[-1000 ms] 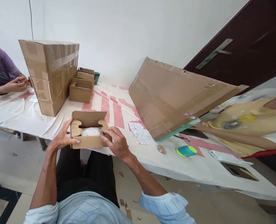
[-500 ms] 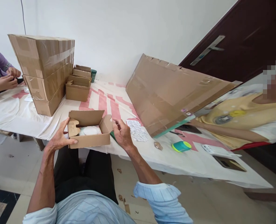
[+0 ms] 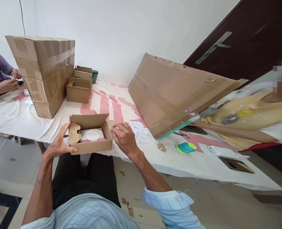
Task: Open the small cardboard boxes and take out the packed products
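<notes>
A small open cardboard box (image 3: 91, 147) is at the table's near edge, its long lid panel raised at the back. In it lies a pack with pink-patterned edges and a white oval top (image 3: 92, 135). My left hand (image 3: 59, 140) grips the box's left end, thumb on the front wall and fingers behind the notched left flap (image 3: 74, 133). My right hand (image 3: 124, 136) is at the right end, fingers bent and closed against the right flap (image 3: 109, 123); its fingertips partly cover that flap.
Taped cartons (image 3: 47, 70) are stacked at left, with open small boxes (image 3: 79, 92) beside them. A large cardboard sheet (image 3: 174, 92) leans at right. Nearby are a patterned paper (image 3: 139, 132), a teal cup (image 3: 186, 148) and a phone (image 3: 236, 165). People sit at both sides.
The right flap has tipped outward with my right hand, and the box has tilted slightly, showing more of the pack inside. My left hand keeps its grip.
</notes>
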`<state>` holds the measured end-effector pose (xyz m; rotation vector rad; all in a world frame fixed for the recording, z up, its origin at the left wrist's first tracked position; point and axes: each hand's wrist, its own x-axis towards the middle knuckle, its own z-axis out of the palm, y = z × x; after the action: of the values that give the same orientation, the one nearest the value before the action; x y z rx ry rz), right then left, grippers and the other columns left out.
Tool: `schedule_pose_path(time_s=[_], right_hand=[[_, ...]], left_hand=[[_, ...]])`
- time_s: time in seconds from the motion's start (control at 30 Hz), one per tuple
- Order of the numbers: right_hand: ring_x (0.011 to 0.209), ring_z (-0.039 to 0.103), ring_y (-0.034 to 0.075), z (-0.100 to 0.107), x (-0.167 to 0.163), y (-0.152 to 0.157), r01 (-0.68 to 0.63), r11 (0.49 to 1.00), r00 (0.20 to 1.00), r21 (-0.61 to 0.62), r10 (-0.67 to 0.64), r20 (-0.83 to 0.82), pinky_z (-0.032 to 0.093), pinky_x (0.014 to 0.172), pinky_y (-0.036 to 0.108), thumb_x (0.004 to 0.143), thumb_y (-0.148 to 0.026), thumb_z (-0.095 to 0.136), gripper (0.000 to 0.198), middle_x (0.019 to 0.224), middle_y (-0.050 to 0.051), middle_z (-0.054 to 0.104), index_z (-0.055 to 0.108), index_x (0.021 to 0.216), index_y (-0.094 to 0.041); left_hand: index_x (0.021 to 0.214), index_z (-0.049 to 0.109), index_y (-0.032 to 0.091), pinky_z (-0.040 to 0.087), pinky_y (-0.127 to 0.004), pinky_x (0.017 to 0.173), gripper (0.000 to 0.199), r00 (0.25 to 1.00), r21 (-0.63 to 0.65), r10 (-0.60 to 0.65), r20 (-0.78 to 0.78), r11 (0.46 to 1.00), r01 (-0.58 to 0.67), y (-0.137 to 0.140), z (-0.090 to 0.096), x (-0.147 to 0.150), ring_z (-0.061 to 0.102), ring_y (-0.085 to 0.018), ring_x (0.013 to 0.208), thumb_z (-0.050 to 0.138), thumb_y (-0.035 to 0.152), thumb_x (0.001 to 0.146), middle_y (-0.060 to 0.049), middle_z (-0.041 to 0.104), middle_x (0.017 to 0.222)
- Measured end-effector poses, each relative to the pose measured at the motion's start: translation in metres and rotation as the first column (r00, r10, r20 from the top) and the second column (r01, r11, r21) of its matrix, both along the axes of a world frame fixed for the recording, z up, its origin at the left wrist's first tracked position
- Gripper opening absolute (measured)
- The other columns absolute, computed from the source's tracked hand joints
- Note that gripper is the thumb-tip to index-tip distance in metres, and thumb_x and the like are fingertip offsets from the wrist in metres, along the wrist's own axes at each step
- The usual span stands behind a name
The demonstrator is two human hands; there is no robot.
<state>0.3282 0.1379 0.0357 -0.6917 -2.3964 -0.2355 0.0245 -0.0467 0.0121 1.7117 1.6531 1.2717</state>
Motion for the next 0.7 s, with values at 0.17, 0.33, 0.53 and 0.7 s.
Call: schedule_pose_path(time_s=[0.17,0.33,0.53,0.7], right_hand=[[0.098,0.061,0.026,0.016,-0.010,-0.008,-0.074,0.997,0.959,-0.029,0.080,0.274,0.045,0.090,0.039,0.105,-0.016,0.056,0.025,0.096,0.010,0.075,0.074,0.088,-0.020],[0.102,0.066,0.026,0.035,-0.035,0.003,-0.071,0.955,0.864,-0.286,0.202,0.460,0.045,0.074,0.032,0.100,-0.027,0.073,0.010,0.109,0.011,0.072,0.073,0.103,-0.018],[0.118,0.064,0.030,0.036,-0.065,0.029,-0.151,0.879,0.766,-0.453,0.394,0.508,0.050,0.098,0.038,0.091,-0.029,0.081,0.038,0.125,0.013,0.069,0.067,0.125,-0.019],[0.122,0.066,0.032,0.022,-0.083,0.045,-0.147,0.862,0.669,-0.484,0.447,0.594,0.051,0.104,0.040,0.084,-0.025,0.082,0.045,0.126,0.013,0.072,0.068,0.127,-0.020]], left_hand=[[0.172,0.021,0.036,0.050,-0.055,0.118,0.123,1.000,-0.001,0.003,-0.023,1.000,-0.003,-0.002,0.004,0.004,0.027,-0.044,0.161,0.093,0.047,0.073,-0.013,0.022,0.177],[0.172,0.021,0.036,0.051,-0.055,0.117,0.122,1.000,0.010,0.005,-0.008,1.000,-0.005,0.000,0.002,0.003,0.027,-0.045,0.161,0.093,0.048,0.073,-0.013,0.023,0.176],[0.171,0.024,0.036,0.051,-0.056,0.117,0.121,1.000,0.011,0.015,0.015,1.000,-0.015,0.002,-0.004,0.000,0.029,-0.045,0.160,0.093,0.052,0.072,-0.013,0.024,0.176],[0.171,0.026,0.034,0.051,-0.055,0.117,0.121,0.999,0.011,0.020,0.044,1.000,-0.021,0.004,-0.007,-0.001,0.030,-0.044,0.160,0.093,0.052,0.071,-0.013,0.026,0.175]])
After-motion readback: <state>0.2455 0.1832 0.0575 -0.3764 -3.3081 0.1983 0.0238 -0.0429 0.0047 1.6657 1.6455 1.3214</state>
